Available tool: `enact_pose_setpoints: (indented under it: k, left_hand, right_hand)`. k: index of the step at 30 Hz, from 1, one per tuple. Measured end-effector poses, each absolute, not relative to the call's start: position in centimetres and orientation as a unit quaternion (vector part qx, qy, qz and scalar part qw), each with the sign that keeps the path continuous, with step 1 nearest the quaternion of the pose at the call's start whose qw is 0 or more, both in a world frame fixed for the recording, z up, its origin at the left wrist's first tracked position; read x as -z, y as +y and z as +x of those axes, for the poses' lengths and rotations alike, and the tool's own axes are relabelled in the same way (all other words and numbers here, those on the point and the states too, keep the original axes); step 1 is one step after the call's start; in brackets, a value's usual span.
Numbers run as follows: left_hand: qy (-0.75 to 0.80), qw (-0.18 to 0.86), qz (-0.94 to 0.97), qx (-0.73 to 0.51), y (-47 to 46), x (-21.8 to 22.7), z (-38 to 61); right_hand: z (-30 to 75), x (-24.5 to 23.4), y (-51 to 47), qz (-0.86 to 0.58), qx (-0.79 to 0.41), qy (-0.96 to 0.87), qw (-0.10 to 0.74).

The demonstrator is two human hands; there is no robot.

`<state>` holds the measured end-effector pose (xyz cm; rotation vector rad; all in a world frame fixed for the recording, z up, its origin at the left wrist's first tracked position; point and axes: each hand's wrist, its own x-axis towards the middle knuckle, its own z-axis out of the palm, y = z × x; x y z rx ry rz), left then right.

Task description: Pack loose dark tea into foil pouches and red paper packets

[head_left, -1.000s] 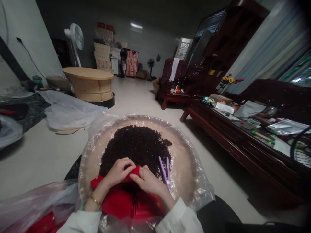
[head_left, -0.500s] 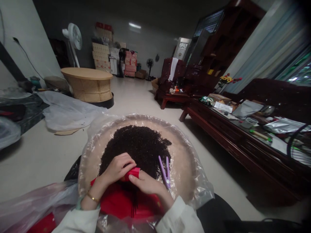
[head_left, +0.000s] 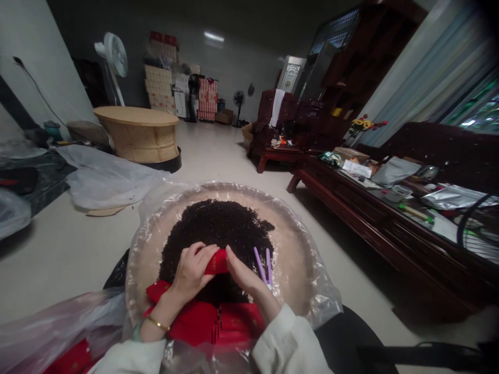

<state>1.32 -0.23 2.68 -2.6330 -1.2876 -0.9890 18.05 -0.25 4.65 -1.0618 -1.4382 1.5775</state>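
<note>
A small red packet (head_left: 217, 262) with faint gold print is held up between my hands, over the heap of dark, dry, leaf-like bits (head_left: 222, 223). My left hand (head_left: 194, 272) wraps its fingers over the packet's left part. My right hand (head_left: 245, 275) presses against its right end; most of those fingers are hidden. Below my hands, flat red packets (head_left: 237, 319) lie overlapping at the near side of the round tray (head_left: 298, 259), which is lined with clear plastic. A pair of purple-handled scissors (head_left: 264, 267) rests on the tray, right of the heap.
Plastic sheeting (head_left: 113, 179) lies on the floor at left, near a round woven stand (head_left: 142, 137). Along the right runs a dark wooden table (head_left: 351, 208) loaded with bags and boxes. A white fan (head_left: 116, 54) and stacked cartons (head_left: 159, 88) stand farther back.
My hands have raised the red packet slightly, and it now shows more of its face. My right hand has moved up and turned more upright; the flat packets below are more exposed.
</note>
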Motion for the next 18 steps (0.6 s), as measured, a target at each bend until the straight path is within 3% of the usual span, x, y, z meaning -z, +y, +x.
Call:
enact_pose_setpoints:
  k: [5, 13, 18]
  left_hand:
    - [-0.403, -0.046, -0.83, 0.382, 0.7, -2.5, 0.5]
    - [-0.406, -0.101, -0.807, 0.418, 0.9, -1.5, 0.1]
    - [-0.472, -0.119, -0.744, 0.458, 1.2, -1.9, -0.7]
  right_hand:
    - [18.0, -5.7, 0.2, -0.381, -0.642, -0.568, 0.347]
    - [18.3, -7.1, 0.1, -0.401, -0.564, -0.661, 0.291]
    - [18.9, -6.3, 0.0, -0.427, -0.489, -0.643, 0.406]
